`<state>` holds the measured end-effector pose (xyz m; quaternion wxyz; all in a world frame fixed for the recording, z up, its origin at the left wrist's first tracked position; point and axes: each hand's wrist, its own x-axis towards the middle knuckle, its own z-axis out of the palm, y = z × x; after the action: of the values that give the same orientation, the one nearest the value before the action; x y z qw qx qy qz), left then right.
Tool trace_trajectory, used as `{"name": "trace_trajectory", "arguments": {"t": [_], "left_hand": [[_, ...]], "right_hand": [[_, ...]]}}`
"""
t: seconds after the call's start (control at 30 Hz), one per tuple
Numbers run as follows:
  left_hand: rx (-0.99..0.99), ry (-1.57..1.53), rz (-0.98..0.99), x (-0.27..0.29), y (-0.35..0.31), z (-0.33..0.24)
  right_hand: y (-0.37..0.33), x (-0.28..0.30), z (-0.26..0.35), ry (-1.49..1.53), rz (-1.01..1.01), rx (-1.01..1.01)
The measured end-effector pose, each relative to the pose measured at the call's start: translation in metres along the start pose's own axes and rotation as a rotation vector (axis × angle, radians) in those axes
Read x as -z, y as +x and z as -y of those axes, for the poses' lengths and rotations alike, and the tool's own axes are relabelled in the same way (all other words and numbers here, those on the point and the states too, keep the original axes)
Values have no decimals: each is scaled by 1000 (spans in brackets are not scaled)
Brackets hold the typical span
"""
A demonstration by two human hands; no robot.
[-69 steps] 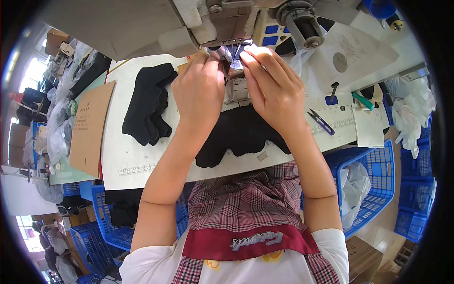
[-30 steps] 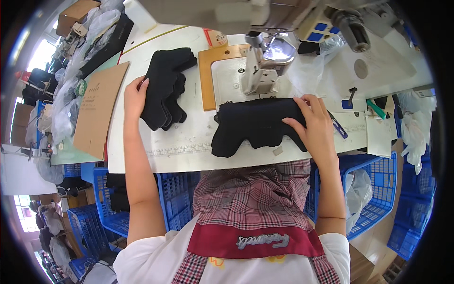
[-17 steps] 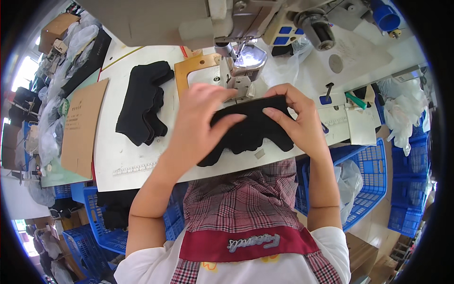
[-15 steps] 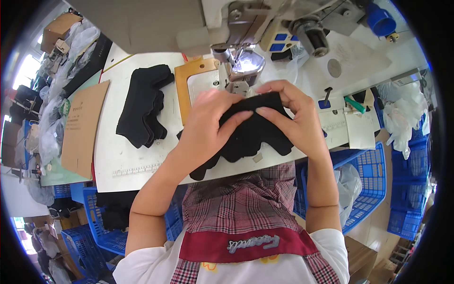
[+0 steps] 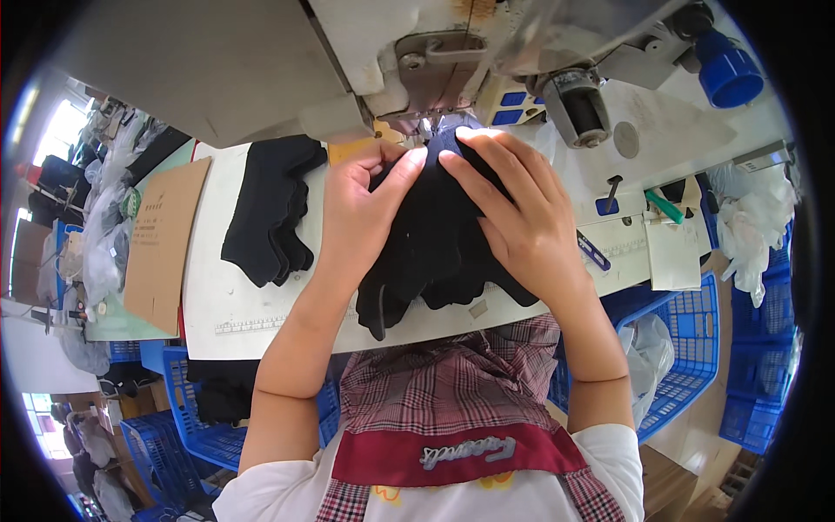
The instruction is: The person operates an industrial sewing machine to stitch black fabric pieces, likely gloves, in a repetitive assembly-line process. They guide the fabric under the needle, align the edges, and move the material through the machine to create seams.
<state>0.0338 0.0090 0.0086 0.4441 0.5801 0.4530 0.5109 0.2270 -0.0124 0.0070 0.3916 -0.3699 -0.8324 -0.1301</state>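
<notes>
A black cloth piece (image 5: 430,235) with a wavy lower edge lies under the sewing machine's head (image 5: 435,74), its far end reaching the lit needle area. My left hand (image 5: 365,196) pinches its left edge between thumb and curled forefinger. My right hand (image 5: 522,213) rests on its right side with fingers stretched and spread, two fingertips close to the needle. The needle itself is mostly hidden by my hands and the cloth. To the left lies a stack of similar black cloth pieces (image 5: 265,209), touched by neither hand.
A ruler strip (image 5: 252,324) runs along the white table's (image 5: 204,287) front. A cardboard sheet (image 5: 165,244) stands at the left. Right of my hand lie a blue-handled tool (image 5: 593,250) and a green item (image 5: 664,207). Blue baskets (image 5: 683,348) flank my lap.
Both hands have pushed the black cloth away from me, up to the needle. My right hand's pinch has given way to spread fingers. The view has shifted slightly.
</notes>
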Motion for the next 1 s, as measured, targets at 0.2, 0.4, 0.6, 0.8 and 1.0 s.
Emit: {"name": "trace_trajectory", "arguments": {"t": [0.2,0.4,0.6,0.8,1.0], "left_hand": [[-6,-60,-6,0,5,3],[8,-63,11,1,5,-1],[-9,-43,68,8,12,5],[69,-32,190,21,19,-6],[-10,132,343,43,15,-9]], "right_hand": [[4,-7,1,-47,-67,20],[5,-9,3,-48,-86,9],[5,-13,2,-109,-122,57],[5,-15,7,-138,-147,43],[0,-13,12,-136,-153,62]]}}
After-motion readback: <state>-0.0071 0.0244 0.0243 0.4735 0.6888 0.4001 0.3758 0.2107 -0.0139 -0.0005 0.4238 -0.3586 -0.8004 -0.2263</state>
